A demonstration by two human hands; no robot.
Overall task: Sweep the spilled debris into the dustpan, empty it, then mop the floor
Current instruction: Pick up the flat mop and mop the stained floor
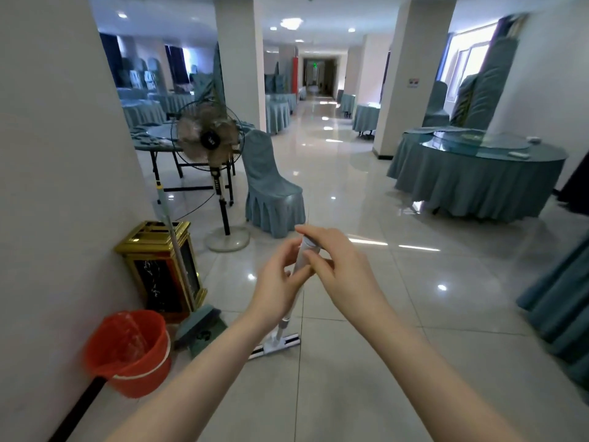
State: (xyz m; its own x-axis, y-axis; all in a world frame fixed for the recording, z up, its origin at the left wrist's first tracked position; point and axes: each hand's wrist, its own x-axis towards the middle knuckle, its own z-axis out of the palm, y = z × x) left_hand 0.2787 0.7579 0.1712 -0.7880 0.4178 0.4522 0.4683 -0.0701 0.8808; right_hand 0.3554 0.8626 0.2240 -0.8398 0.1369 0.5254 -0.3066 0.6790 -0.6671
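From the head view, I judge the sweeping is behind me and I am at the mopping step: the mop (294, 295) stands in front of me, its flat head (274, 343) resting on the floor (366, 362) and its pole rising to my hands. What could go wrong here: my hold sits high on the pole, right at the top end, so a push from there gives little control over the head, and it could skid sideways on these glossy tiles. The head lies near the dustpan (199, 331) and the red bucket (127, 349) by the wall, so a careless first stroke to the left could knock either one. The broom (173, 244) leans against the gold bin (159, 266) and might topple if bumped. The shiny floor could also turn slippery once wet.

My left hand (275, 291) is curled around the pole a little below the top, fingers (288, 255) loosely bent against it rather than clenched tight. My right hand (338, 266) pinches the very top of the pole between thumb and fingers, half closed, as if twisting or adjusting the grip. Both hands are on the mop and nothing else
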